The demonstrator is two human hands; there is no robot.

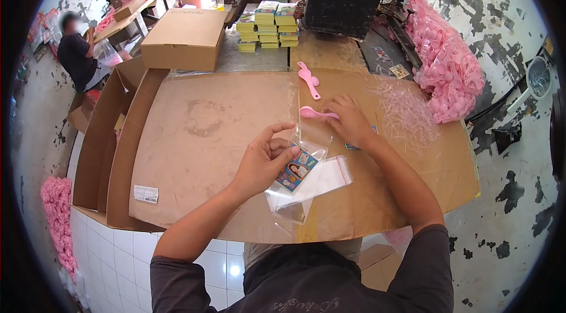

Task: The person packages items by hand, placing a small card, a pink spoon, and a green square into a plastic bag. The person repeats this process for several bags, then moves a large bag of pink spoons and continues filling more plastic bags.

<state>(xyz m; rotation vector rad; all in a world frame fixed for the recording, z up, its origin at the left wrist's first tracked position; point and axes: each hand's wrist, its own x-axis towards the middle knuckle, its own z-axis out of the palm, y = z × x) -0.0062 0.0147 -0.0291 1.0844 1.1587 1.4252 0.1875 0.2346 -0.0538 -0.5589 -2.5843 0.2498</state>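
Observation:
My left hand (265,156) pinches a small blue printed card (296,169) with a clear plastic bag (318,151) around it. Beside it, the fingers of my right hand (352,119) are closed on the handle of a pink plastic spoon (308,113), its bowl pointing left above the bag's upper end. Farther up the board lie more pink spoons (309,82). A stack of clear bags (330,178) rests below my hands, and blue cards (352,147) show partly from under my right wrist.
A cardboard sheet (194,165) covers the table. Open cartons (100,153) stand along its left edge, a closed box (186,35) at the back. Behind are stacks of cards (268,24). Pink spoons (442,59) are heaped at right. A person (79,53) sits far left.

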